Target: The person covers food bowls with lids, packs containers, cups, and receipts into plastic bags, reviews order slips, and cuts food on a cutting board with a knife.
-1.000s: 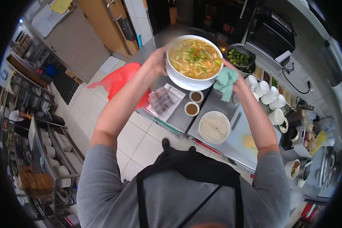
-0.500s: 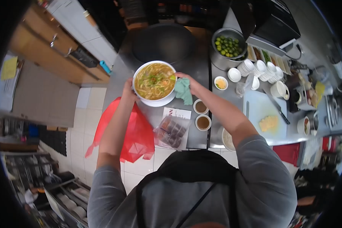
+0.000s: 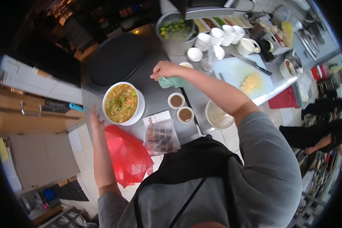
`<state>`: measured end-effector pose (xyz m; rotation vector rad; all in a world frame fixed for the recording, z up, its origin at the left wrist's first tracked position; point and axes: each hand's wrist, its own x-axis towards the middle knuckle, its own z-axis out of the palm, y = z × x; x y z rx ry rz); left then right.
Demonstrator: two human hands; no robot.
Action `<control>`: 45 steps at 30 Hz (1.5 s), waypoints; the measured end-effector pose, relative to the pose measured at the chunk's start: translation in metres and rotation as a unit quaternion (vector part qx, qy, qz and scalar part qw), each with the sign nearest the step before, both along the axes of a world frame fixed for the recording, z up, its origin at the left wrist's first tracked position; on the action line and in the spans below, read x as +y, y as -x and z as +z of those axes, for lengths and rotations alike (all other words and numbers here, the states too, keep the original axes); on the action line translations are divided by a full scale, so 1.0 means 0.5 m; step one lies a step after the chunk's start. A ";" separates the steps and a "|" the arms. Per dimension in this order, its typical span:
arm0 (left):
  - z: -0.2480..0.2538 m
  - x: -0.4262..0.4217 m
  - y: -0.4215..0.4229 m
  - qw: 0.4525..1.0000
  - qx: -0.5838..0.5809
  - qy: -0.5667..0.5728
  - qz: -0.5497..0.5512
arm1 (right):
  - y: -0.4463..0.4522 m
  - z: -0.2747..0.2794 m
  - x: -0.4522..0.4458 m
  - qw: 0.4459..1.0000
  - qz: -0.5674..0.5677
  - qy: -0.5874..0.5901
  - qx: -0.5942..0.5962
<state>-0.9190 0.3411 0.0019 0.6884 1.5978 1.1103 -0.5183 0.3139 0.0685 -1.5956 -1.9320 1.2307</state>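
A white bowl of noodle soup (image 3: pixel 121 103) stands on a white saucer-like plate (image 3: pixel 141 110) on the steel counter. Just left of the bowl, apart from it, my left hand (image 3: pixel 97 119) is empty with its fingers stretched out. My right hand (image 3: pixel 164 71) is closed over a green cloth (image 3: pixel 173 82), up and to the right of the bowl. Below the bowl hangs a red plastic bag (image 3: pixel 127 157) at the counter edge. Beside it, a clear bag of dark pieces (image 3: pixel 159 137) lies on a printed paper (image 3: pixel 155 118). Two small cups of brown sauce (image 3: pixel 185 114) are nearby.
A round black tray-like disc (image 3: pixel 116 59) lies behind the bowl. To the right are a pot of green limes (image 3: pixel 176 32), stacked white cups (image 3: pixel 216 36), and a cutting board (image 3: pixel 228 68) with a knife (image 3: pixel 254 64). Another person (image 3: pixel 315 133) stands at far right.
Both hands have let go of the soup bowl, which now rests on the plate. My right hand has moved right with the cloth, my left has drawn away left. The view has turned.
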 end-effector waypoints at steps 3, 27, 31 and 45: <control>0.161 -0.021 -0.089 0.996 0.043 -0.039 -0.066 | -0.081 0.021 -0.081 0.979 -0.030 -0.056 -0.191; -0.042 -0.808 -0.951 0.811 0.227 -0.137 -0.521 | -0.979 -0.377 -1.100 0.745 -0.663 -0.071 0.011; -0.153 -0.831 -0.868 0.746 0.384 -0.138 -0.526 | -1.090 -0.497 -1.124 0.667 -0.739 -0.093 0.025; -0.065 -0.905 -0.568 0.567 0.689 0.112 -0.438 | -1.284 -0.580 -0.896 0.393 -0.798 -0.098 0.447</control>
